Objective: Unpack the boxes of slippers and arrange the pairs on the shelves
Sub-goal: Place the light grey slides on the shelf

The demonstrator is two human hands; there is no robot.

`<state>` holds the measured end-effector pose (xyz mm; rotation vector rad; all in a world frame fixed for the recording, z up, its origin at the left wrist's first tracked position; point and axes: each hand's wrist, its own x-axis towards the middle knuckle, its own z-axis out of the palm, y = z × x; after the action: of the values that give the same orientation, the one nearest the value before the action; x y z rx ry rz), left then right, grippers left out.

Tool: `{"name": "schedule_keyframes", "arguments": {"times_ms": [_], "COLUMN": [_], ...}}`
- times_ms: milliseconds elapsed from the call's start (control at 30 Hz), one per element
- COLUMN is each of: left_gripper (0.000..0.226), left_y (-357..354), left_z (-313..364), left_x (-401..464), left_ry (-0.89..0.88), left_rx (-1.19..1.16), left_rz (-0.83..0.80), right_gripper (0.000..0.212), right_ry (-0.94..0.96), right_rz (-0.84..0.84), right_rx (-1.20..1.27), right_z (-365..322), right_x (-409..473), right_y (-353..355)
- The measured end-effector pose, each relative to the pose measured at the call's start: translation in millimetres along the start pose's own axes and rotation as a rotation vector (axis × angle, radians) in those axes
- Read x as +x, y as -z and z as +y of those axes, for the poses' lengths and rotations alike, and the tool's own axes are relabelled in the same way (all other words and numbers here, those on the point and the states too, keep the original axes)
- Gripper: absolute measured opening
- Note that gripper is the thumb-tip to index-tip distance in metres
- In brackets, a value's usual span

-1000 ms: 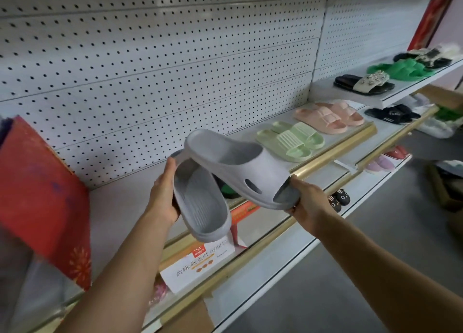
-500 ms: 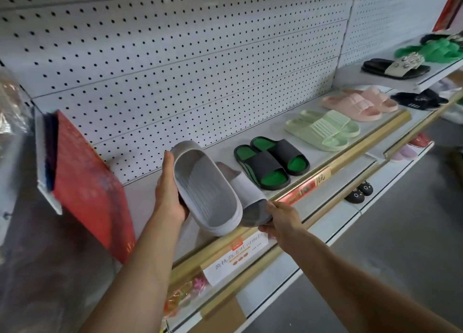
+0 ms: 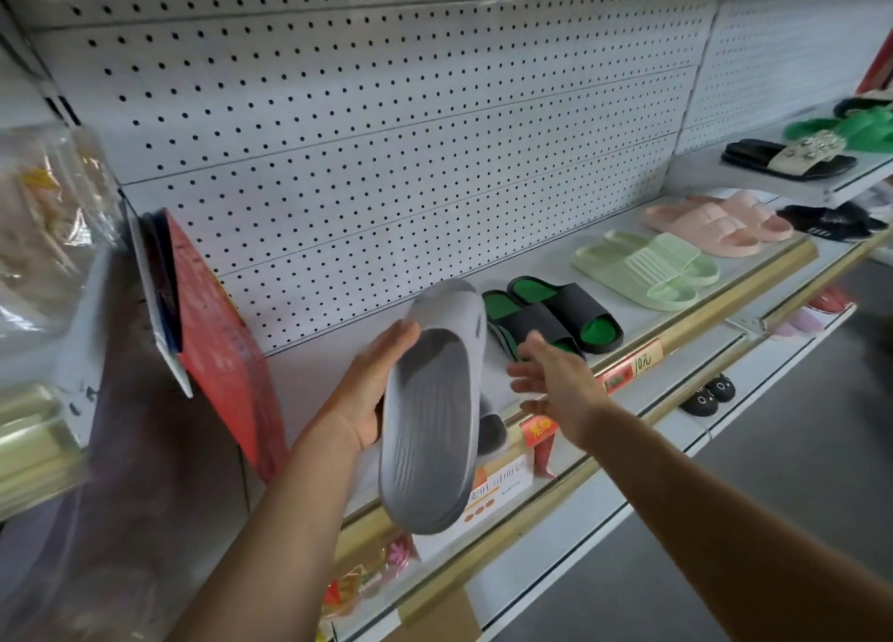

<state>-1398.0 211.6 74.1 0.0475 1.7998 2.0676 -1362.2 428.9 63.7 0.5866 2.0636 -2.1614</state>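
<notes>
White pegboard shelf (image 3: 309, 400) carrying black-and-green slippers (image 3: 551, 320). Grey slipper (image 3: 430, 409), sole toward camera, above the shelf's front edge, held in left hand (image 3: 372, 390), grip curled round it. Right hand (image 3: 555, 385) beside it, grip spread.
</notes>
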Motion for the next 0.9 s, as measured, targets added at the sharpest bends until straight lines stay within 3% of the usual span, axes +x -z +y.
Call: {"name": "schedule_keyframes", "arguments": {"times_ms": [100,167,333,400,467,533,633,767,833,900], "left_gripper": [0.094,0.098,0.098,0.079,0.035,0.015,0.032,0.117,0.124,0.116], "left_y": [-5,-12,-25,-28,-17,0,9,5,0,-3], "left_z": [-6,-5,-1,4,4,-4,-27,-54,-58,-58], "left_x": [8,10,7,9,19,26,29,32,33,31], "left_ry": [-0.024,-0.034,-0.060,-0.090,-0.164,-0.231,-0.159,-0.062,-0.062,-0.092], "left_rx": [0.055,0.088,0.201,0.123,-0.040,-0.026,0.149,0.508,0.848,1.137], "left_rz": [-0.169,-0.171,-0.148,0.032,0.362,0.623,0.578,0.261,0.158,0.132], "right_gripper": [0.052,0.060,0.037,0.023,0.018,0.006,0.022,0.033,0.033,0.020], "right_ry": [0.000,0.003,0.106,0.121,0.084,0.068,0.006,-0.151,-0.205,-0.251], "right_rz": [-0.034,-0.035,0.077,0.237,0.406,0.431,0.360,0.313,0.279,0.234], "right_rx": [0.080,0.052,-0.062,0.033,0.164,0.278,0.447,0.491,0.460,0.312], "right_z": [-25,-34,-35,-36,-34,-27,-11,13,27,37], "right_x": [11,17,20,19,21,23,24,23,23,23], "right_y": [9,12,22,34,50,61,53,23,12,4]}}
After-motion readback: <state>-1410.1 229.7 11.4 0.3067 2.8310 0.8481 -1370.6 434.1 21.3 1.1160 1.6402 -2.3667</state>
